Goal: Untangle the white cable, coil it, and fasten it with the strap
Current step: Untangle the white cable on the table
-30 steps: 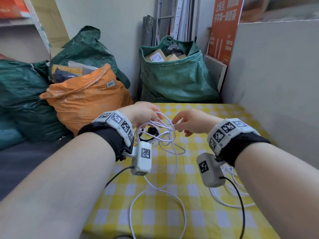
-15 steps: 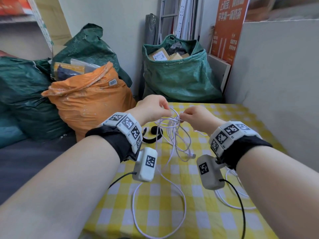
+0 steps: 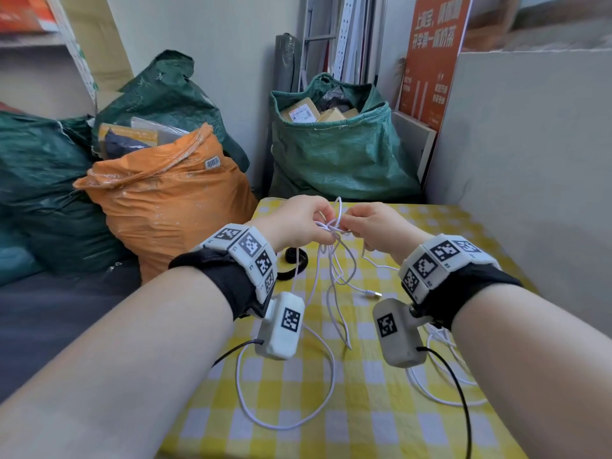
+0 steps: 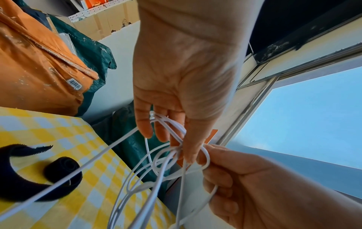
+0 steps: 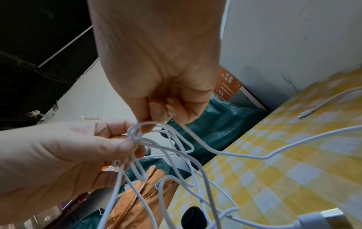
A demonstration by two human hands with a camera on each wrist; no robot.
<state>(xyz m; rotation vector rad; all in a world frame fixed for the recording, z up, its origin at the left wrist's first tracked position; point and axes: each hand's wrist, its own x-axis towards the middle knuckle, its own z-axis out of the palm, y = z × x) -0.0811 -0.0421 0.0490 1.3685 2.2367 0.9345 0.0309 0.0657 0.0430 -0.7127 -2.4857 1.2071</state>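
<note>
Head view: left hand (image 3: 299, 223) and right hand (image 3: 374, 226) are raised above the far end of the tabletop (image 3: 381, 409), fingers of both pinched on a knot in the white cable (image 3: 332, 226). Loose loops hang from the knot and trail over the yellow-and-white checked cloth; a cable plug (image 3: 373, 294) lies flat between the wrists. The black strap (image 3: 294, 260), fuzzy and partly rolled, lies on the cloth just behind the left wrist. Beyond the far edge: an orange woven sack (image 3: 165, 200), lumpy and tied off; a green woven sack (image 3: 341, 160), open-topped, with cardboard parcels (image 3: 299, 111) in it; more green sacks on the left. A grey panel (image 3: 530, 144) stands along the right edge, an orange sign (image 3: 433, 51) behind it.

Left wrist view: left hand (image 4: 182, 69) has thumb and fingers closed on the cable strands (image 4: 168, 124); right hand (image 4: 254, 186) pinches the same knot from below. The strap (image 4: 39, 178), a soft dark coil with one end loose, lies on the tabletop, a strand of cable crossing in front of it.

Right wrist view: right hand (image 5: 156, 62) is curled, fingertips gripping a loop; left hand (image 5: 58, 155) pinches the knot (image 5: 135, 136). The plug (image 5: 305, 113) rests on the cloth, and the strap roll (image 5: 194, 218) shows behind hanging loops.
</note>
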